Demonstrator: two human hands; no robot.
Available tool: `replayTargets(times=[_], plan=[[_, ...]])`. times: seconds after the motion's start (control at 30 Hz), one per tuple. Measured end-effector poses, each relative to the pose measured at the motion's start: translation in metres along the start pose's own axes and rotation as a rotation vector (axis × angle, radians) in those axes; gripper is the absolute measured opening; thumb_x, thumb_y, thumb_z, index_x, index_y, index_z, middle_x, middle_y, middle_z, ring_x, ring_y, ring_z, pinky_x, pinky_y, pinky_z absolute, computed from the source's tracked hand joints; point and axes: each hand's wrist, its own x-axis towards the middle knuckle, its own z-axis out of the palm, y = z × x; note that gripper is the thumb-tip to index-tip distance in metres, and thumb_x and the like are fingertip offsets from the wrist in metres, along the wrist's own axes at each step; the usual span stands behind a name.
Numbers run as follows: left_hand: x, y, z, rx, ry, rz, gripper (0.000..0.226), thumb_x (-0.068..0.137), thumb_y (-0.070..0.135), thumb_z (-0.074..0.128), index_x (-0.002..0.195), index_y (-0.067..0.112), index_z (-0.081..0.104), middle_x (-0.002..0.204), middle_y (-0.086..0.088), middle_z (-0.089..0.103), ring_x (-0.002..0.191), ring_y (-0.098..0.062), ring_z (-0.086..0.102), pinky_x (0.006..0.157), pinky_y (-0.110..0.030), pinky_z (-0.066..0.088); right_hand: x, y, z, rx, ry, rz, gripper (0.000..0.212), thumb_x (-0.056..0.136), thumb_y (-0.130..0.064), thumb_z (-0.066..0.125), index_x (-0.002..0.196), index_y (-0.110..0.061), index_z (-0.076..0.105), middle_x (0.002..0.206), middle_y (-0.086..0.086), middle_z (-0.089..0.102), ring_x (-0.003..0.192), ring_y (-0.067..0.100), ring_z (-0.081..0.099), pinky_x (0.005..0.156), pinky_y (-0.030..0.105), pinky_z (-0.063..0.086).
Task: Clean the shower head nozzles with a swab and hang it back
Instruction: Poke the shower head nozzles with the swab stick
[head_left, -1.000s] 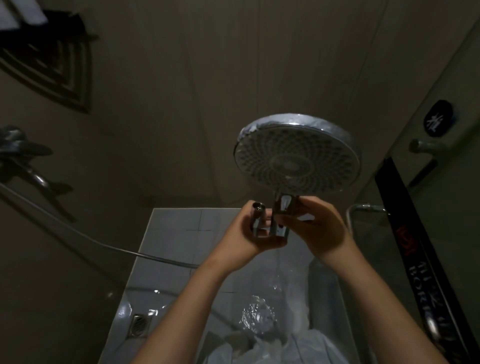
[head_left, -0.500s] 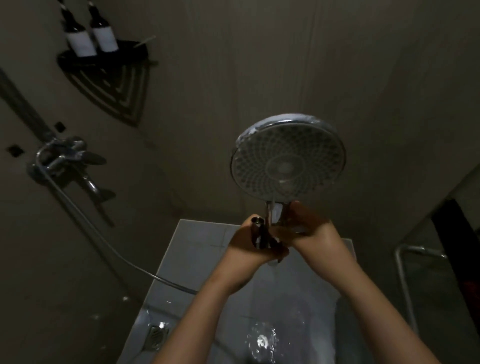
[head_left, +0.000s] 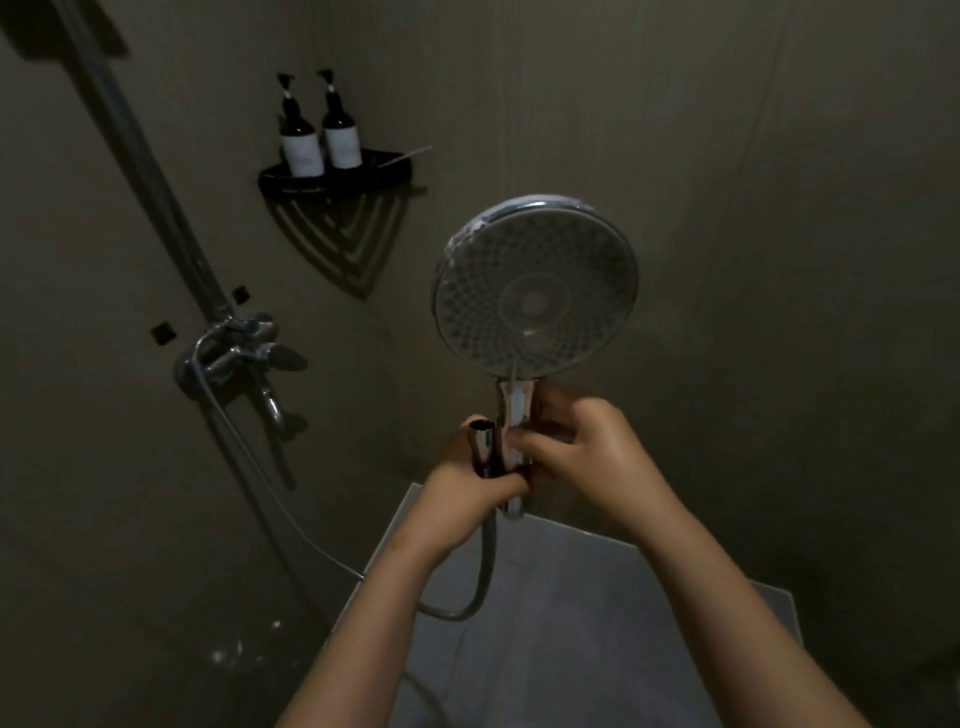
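Observation:
A round chrome shower head stands upright in front of me, its nozzle face turned toward me. My right hand is closed around its handle. My left hand grips the chrome end of the hose, which stands beside the handle with its open end up, apart from the handle's lower tip. Both hands touch each other. A thin pale stick, possibly the swab, pokes out of the corner shelf.
The hose loops down and left to the wall mixer tap. A riser rail runs up from it. A black corner shelf carries two dark pump bottles. Grey floor tiles lie below my arms.
My view has swung up and left, bringing the shelf, bottles and tap into sight. Both hands keep the same hold on handle and hose end.

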Motion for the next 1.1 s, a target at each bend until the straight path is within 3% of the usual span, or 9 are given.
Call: replayTargets(times=[0.13,0.2,0.3,0.4,0.57,0.77,0.9,1.1], plan=[[0.023,0.011,-0.03,0.029,0.024,0.039,0.038,0.074,-0.001,0.072,0.109,-0.003,0.059,0.089,-0.006,0.067,0.074,0.001,0.063,0.063,-0.01,0.046,0.037,-0.012,0.012,0.03,0.023,-0.029,0.017,0.077,-0.018,0.075,0.091,-0.011,0.069,0.086,0.002,0.073,0.08,0.01,0.07,0.07,0.028,0.057],[0.033,0.019,-0.042,0.009,0.023,0.058,0.037,0.075,0.003,0.073,0.11,0.0,0.061,0.092,-0.004,0.071,0.08,0.0,0.067,0.066,-0.01,0.048,0.055,-0.016,0.016,0.063,0.005,-0.015,0.02,0.079,-0.021,0.074,0.095,-0.01,0.068,0.087,0.002,0.072,0.077,0.013,0.07,0.063,0.03,0.059],[0.05,0.025,-0.055,0.007,0.027,0.103,0.024,0.079,0.003,0.07,0.102,-0.001,0.066,0.086,-0.004,0.073,0.082,-0.008,0.069,0.071,-0.015,0.052,0.083,-0.02,0.022,0.09,-0.041,-0.035,0.011,0.082,-0.022,0.071,0.088,-0.016,0.064,0.079,-0.003,0.068,0.063,0.006,0.066,0.049,0.018,0.051],[0.074,0.025,-0.066,-0.005,0.073,0.122,0.023,0.08,-0.001,0.068,0.103,-0.001,0.067,0.081,-0.003,0.072,0.079,-0.01,0.07,0.069,-0.018,0.052,0.115,-0.018,0.028,0.072,-0.064,-0.072,0.009,0.082,-0.021,0.071,0.082,-0.018,0.062,0.073,-0.007,0.065,0.06,-0.001,0.062,0.047,0.014,0.046],[0.128,0.023,-0.078,-0.016,0.167,0.161,0.024,0.08,-0.007,0.065,0.101,0.004,0.067,0.081,-0.007,0.072,0.076,-0.01,0.069,0.067,-0.017,0.051,0.178,-0.001,0.032,0.091,-0.107,-0.131,0.008,0.082,-0.022,0.071,0.083,-0.019,0.064,0.077,-0.006,0.067,0.07,0.005,0.065,0.05,0.015,0.047],[0.21,0.026,-0.09,-0.044,0.305,0.223,0.03,0.081,-0.009,0.062,0.091,0.019,0.064,0.074,0.001,0.073,0.074,-0.008,0.07,0.066,-0.016,0.052,0.275,0.019,0.026,0.086,-0.194,-0.255,0.01,0.082,-0.02,0.07,0.078,-0.014,0.062,0.07,-0.004,0.065,0.057,0.001,0.06,0.047,0.019,0.046],[0.269,0.029,-0.098,-0.121,0.432,0.238,0.037,0.082,-0.013,0.058,0.104,0.016,0.06,0.082,0.007,0.075,0.079,-0.004,0.07,0.065,-0.016,0.052,0.345,0.025,0.024,0.028,-0.243,-0.306,0.011,0.082,-0.021,0.07,0.088,-0.013,0.066,0.079,-0.002,0.069,0.071,0.007,0.065,0.064,0.031,0.056],[0.342,0.037,-0.125,-0.151,0.561,0.295,0.027,0.087,-0.006,0.055,0.107,0.01,0.06,0.079,0.008,0.073,0.076,0.001,0.067,0.065,-0.011,0.049,0.437,0.026,0.036,0.106,-0.262,-0.349,0.015,0.081,-0.018,0.072,0.093,-0.024,0.067,0.074,-0.008,0.062,0.066,0.006,0.059,0.057,0.016,0.047]])
